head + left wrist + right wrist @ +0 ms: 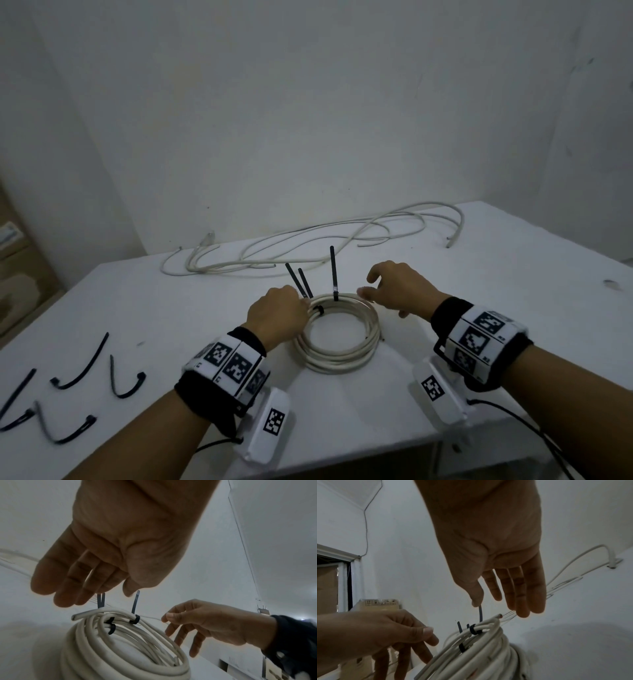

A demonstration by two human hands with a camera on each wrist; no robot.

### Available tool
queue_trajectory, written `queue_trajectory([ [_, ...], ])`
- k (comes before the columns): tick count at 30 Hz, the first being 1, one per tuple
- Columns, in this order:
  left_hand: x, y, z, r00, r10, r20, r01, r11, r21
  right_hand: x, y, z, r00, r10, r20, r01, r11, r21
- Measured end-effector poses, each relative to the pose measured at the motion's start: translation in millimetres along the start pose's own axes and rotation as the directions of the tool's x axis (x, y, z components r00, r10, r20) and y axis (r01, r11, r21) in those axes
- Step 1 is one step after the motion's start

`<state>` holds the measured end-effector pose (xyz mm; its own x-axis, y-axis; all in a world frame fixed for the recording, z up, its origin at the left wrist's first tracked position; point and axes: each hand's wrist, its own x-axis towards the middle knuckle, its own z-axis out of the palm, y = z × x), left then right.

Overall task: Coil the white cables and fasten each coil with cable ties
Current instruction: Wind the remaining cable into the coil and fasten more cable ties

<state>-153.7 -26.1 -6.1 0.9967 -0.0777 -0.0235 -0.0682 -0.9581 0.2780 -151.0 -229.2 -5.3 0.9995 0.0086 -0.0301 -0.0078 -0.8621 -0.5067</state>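
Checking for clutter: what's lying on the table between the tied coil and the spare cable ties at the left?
Only the left hand and wrist; the head view shows bare table otherwise.

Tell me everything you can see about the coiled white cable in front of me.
The coiled white cable lies flat on the white table, wound in several round loops of off-white, plastic-looking sheath. Black cable ties bind its far side, their tails sticking up. A cut cable end pokes out near the ties. The left hand rests against its left rim; the right hand hovers at its far right with fingers spread, and whether it touches the coil is unclear.
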Motion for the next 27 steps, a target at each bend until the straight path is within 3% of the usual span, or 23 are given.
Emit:
queue_trajectory([
  [7, -8, -3, -2, 0.995, -0.041, 0.094, 0.059, 0.979, -0.197, -18, 6, -2, 0.995, -0.016, 0.098, 0.004, 0.993, 0.122],
  [17, 3, -14, -10, 0.998, -0.048, -0.028, 0.044, 0.991, -0.125, -15, 13, -18, 0.997, -0.013, 0.071, 0.006, 0.995, 0.096],
  [23, 52, -24, -34, 0.988, 0.046, -0.148, -0.064, 0.991, -0.118, 29, 20, -33, 0.999, -0.032, 0.043, 0.031, 0.999, 0.033],
  [27, 117, -39, -41, 0.985, 0.148, -0.084, -0.144, 0.988, 0.054, 93, 20, -33, 0.991, -0.092, 0.097, 0.097, 0.994, -0.045],
])
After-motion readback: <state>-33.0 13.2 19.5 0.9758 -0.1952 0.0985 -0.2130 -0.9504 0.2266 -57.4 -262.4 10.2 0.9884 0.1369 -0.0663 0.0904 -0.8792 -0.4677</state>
